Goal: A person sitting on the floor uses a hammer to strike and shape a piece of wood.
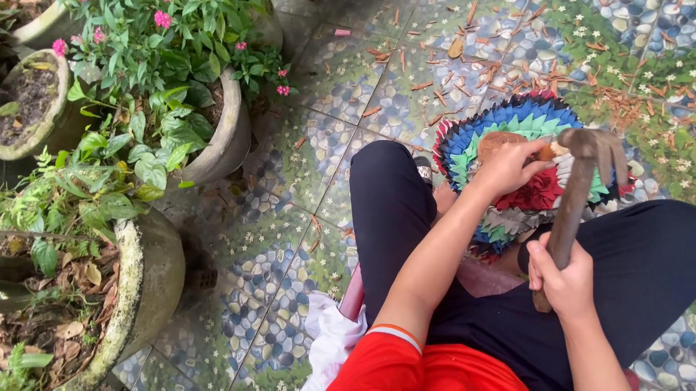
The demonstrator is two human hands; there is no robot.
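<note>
— Hands first: what is the left hand (509,164) doing?

— It is pressed down on a brown rounded object (498,141), fingers curled over the top and gripping it. Under that hand lies a round mat (473,142) of layered cloth petals in blue, green, red and grey.

— And to the right of it?

— The right hand (563,277) is clenched around the wooden handle of a hammer-like tool (578,197). Its long axis runs nearly upright in the view, tilted slightly right, from the butt just below the fist up to the rusty metal head above it. The head sits just right of the left hand's fingertips and points right, ending in claw-like prongs.

— Touching the brown object?

— I cannot tell; the head is close beside it.

— What surrounds the hands?

— Dark trousers (654,252) on either side, patterned pebble tiles (329,71) beyond, and well off to the left of the left hand, concrete pots (227,137) with pink-flowering plants.
</note>
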